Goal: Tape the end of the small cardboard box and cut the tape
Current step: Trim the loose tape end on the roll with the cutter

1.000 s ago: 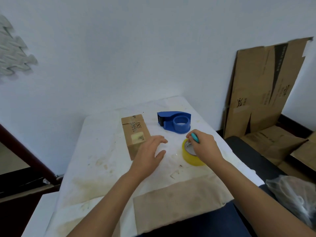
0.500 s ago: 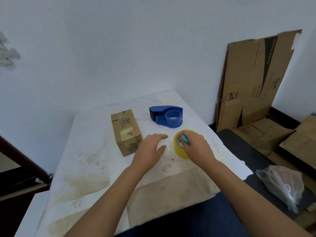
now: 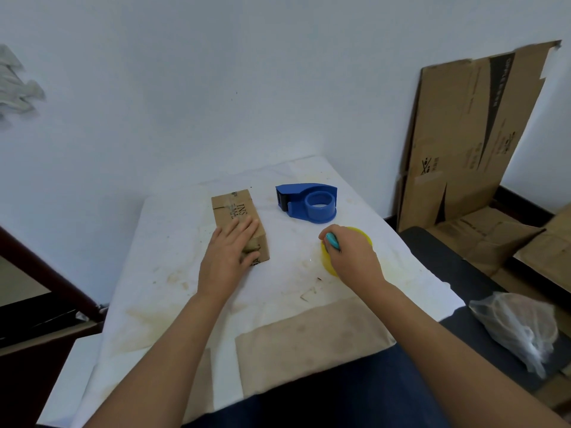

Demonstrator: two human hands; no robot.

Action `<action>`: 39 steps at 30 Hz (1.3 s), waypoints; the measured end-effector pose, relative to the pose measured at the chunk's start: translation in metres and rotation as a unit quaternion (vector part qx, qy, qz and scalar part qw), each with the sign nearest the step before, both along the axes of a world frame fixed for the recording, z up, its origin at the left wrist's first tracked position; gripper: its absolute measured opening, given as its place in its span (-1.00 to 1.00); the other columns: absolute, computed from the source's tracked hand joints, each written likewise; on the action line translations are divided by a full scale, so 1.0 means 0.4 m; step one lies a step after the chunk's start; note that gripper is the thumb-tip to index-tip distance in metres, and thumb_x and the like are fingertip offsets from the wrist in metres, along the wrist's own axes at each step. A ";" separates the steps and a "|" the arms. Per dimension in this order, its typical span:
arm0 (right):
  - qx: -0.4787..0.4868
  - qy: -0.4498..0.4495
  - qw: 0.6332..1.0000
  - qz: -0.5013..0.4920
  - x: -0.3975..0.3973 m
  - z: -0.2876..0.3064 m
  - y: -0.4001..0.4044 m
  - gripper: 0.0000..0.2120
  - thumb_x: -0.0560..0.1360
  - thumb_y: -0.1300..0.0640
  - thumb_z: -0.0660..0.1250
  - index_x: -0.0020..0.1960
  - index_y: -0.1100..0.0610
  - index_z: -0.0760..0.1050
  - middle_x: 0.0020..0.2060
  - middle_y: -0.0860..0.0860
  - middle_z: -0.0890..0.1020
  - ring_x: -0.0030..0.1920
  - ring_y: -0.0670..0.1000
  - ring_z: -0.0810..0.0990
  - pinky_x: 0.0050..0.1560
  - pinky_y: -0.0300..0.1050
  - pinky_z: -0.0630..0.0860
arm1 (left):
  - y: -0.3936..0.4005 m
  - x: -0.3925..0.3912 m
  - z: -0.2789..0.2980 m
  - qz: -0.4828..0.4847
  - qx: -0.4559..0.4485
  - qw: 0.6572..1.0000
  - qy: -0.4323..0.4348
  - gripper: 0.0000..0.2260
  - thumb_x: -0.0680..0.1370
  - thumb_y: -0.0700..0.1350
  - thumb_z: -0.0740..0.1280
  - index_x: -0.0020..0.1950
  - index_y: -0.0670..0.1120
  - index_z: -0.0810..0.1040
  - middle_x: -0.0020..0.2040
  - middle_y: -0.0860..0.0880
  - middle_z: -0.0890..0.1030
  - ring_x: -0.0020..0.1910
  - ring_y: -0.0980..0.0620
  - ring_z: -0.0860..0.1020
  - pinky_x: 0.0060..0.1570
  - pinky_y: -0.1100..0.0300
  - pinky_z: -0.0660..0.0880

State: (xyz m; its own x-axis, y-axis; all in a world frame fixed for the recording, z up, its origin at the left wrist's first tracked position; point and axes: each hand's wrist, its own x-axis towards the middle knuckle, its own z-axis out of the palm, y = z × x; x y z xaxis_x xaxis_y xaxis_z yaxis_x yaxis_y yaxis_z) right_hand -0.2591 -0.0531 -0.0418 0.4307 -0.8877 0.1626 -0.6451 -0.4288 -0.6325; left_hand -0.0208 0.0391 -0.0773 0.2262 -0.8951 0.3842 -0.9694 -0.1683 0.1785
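Observation:
The small cardboard box lies on the white-covered table, long side pointing away from me. My left hand lies on its near half, fingers spread over the top and thumb against the near end. A yellow tape roll lies flat to the right of the box. My right hand rests on the roll and covers most of it, fingers closed around a small teal tool whose tip sticks out. Whether the fingers also grip the roll is hidden.
A blue tape dispenser stands behind the roll. Flattened cardboard sheets lean on the wall at right, more lie on the floor. A crumpled clear plastic bag sits at lower right. The table's right edge runs close to my right hand.
My left hand has moved left from the bare table between box and roll onto the box. My right hand stays on the yellow roll with the teal tool.

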 end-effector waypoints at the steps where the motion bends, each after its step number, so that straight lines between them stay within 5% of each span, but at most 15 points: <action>1: 0.002 0.000 1.000 0.001 0.000 -0.002 0.000 -0.79 0.57 0.20 0.22 0.15 0.05 0.52 -0.03 0.05 0.62 -0.09 0.01 0.49 -0.15 -0.16 0.38 | 0.001 0.003 0.001 -0.003 0.008 1.000 -0.011 -0.38 0.51 -0.04 0.43 0.53 0.01 0.28 0.52 0.02 0.34 0.52 -0.04 0.25 0.49 -0.01 0.09; 8: -0.023 0.016 1.000 -0.002 -0.029 -0.017 0.003 -0.83 0.53 0.16 0.25 0.09 0.05 0.54 -0.03 0.02 0.64 -0.02 0.09 0.55 0.03 -0.09 0.42 | 0.005 -0.079 0.043 0.003 -0.031 0.999 -0.013 -0.26 0.51 -0.10 0.40 0.59 0.04 0.09 0.62 -0.02 0.09 0.58 -0.05 0.04 0.49 -0.09 0.02; 10: -0.027 0.039 0.999 0.003 -0.040 -0.016 0.009 -0.79 0.55 0.13 0.24 0.15 0.03 0.54 0.04 0.01 0.65 0.03 0.10 0.56 0.15 -0.06 0.43 | -0.013 -0.139 0.057 -0.024 -0.041 0.996 0.072 -0.34 0.53 -0.12 0.38 0.57 0.03 0.17 0.59 0.00 0.17 0.56 -0.03 0.13 0.48 0.00 0.08; 14: -0.031 0.072 0.997 0.016 -0.053 -0.010 0.024 -0.71 0.59 0.10 0.21 0.28 0.02 0.49 0.16 0.03 0.63 0.14 0.09 0.56 0.27 -0.03 0.43 | -0.065 -0.232 0.055 -0.066 0.092 0.951 0.287 -0.42 0.54 -0.08 0.40 0.52 0.05 0.29 0.50 0.06 0.36 0.47 0.04 0.31 0.40 0.15 0.24; 18: -0.036 0.129 0.990 0.046 -0.068 0.002 0.037 -0.66 0.62 0.07 0.16 0.37 0.03 0.41 0.27 0.04 0.56 0.28 0.08 0.46 0.39 -0.10 0.24 | -0.105 -0.258 0.021 -0.067 0.169 0.930 0.319 -0.46 0.47 -0.10 0.46 0.42 0.03 0.39 0.34 0.02 0.54 0.34 0.01 0.44 0.26 0.16 0.35; 25: -0.067 0.157 0.983 0.067 -0.071 -0.010 0.041 -0.63 0.61 0.11 0.17 0.40 -0.01 0.36 0.28 0.01 0.55 0.32 0.05 0.41 0.43 -0.16 0.10 | -0.116 -0.250 0.003 -0.015 0.108 0.923 0.370 -0.85 0.50 -0.09 0.43 0.05 0.04 0.59 -0.06 0.08 0.71 0.09 0.04 0.55 0.10 0.05 0.50; 29: -0.045 0.080 0.995 0.049 -0.071 -0.016 0.040 -0.64 0.60 0.12 0.19 0.39 -0.04 0.39 0.30 -0.02 0.55 0.30 0.06 0.44 0.37 -0.15 0.24 | -0.115 -0.247 0.030 -0.023 0.072 0.934 0.350 -0.96 0.50 -0.08 0.43 -0.07 0.02 0.62 -0.10 0.07 0.68 0.03 0.05 0.57 0.04 0.09 0.52; 31: 0.018 -0.025 0.999 0.026 -0.070 -0.002 0.043 -0.68 0.61 0.10 0.19 0.35 -0.04 0.44 0.26 -0.02 0.57 0.23 0.03 0.50 0.20 -0.23 0.41 | -0.106 -0.239 0.066 -0.032 0.045 0.937 0.344 -0.98 0.51 -0.08 0.43 -0.09 0.00 0.63 -0.11 0.09 0.68 0.00 0.08 0.57 0.02 0.13 0.52; 34: 0.121 -0.169 0.978 0.001 -0.058 0.031 0.056 -0.74 0.60 0.07 0.20 0.25 -0.02 0.54 0.08 -0.03 0.61 0.05 -0.06 0.55 -0.14 -0.41 0.39 | -0.083 -0.227 0.145 -0.040 0.024 0.938 0.342 -0.97 0.52 -0.07 0.41 -0.08 0.00 0.64 -0.09 0.15 0.63 0.00 0.15 0.55 -0.06 0.28 0.46; 39: 0.192 -0.234 0.953 0.022 -0.030 0.061 0.094 -0.76 0.61 -0.01 0.16 0.19 -0.12 0.54 0.01 -0.08 0.57 -0.01 -0.11 0.50 -0.12 -0.28 0.42 | -0.026 -0.202 0.258 -0.069 0.072 0.949 0.298 -0.96 0.53 -0.12 0.40 -0.07 -0.04 0.64 -0.10 0.05 0.66 -0.10 0.11 0.60 -0.14 0.30 0.48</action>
